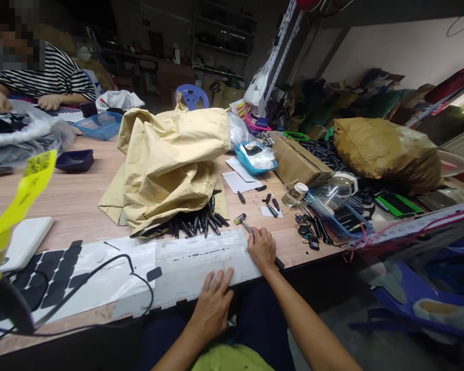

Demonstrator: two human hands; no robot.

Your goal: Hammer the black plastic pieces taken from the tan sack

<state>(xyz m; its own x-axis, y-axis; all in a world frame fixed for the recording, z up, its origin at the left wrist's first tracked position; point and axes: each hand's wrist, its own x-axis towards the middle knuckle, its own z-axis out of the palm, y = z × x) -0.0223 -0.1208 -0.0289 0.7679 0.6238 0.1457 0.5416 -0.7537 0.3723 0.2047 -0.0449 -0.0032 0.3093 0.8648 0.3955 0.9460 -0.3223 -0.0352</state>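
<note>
My right hand (pixel 262 250) is closed round a small hammer (pixel 240 219). The hammer's head points away from me, and the end of its black handle shows past my palm. My left hand (pixel 214 304) rests at the near edge of a grey-white board (pixel 201 268), fingers stretched out, with nothing visible in it. Beyond the board, a large tan sack (pixel 170 159) lies on the table, and many black pen-like pieces (pixel 195 224) spill from its mouth. On a sheet left of the board are dark rounded stickers (pixel 62 268), with one loose sticker (pixel 153 273) nearby.
A black cable (pixel 129 263) curves over the sheet. To the right stand a glass jar (pixel 295 195), a blue basket (pixel 338 214) and a cardboard box (pixel 299 159). A person in a striped top (pixel 58 72) sits across at the left. A yellow tag (pixel 23 190) hangs close by.
</note>
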